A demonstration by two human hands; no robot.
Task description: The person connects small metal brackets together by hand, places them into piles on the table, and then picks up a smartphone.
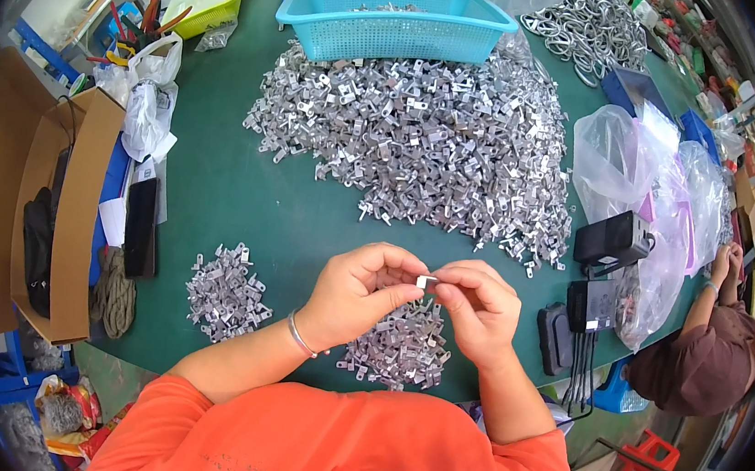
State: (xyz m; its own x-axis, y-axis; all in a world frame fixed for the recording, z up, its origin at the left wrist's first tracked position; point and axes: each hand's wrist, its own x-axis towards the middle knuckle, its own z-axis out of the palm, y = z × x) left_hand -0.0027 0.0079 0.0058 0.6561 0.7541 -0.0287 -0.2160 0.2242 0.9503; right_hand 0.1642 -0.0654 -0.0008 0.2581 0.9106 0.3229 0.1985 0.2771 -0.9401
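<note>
Between my hands, above the near edge of the green table, is a small bent metal bracket. My left hand pinches it between thumb and forefinger on one side. On its other side the fingertips of my right hand are closed on it too. Just below both hands lies a small pile of similar metal brackets, partly covered by my left hand. A second small pile of brackets sits to the left. Farther back spreads a large heap of loose brackets.
A turquoise perforated basket stands behind the large heap. Metal rings lie at the back right. Plastic bags and black box-shaped devices are on the right; a cardboard box stands left. Another person sits at far right.
</note>
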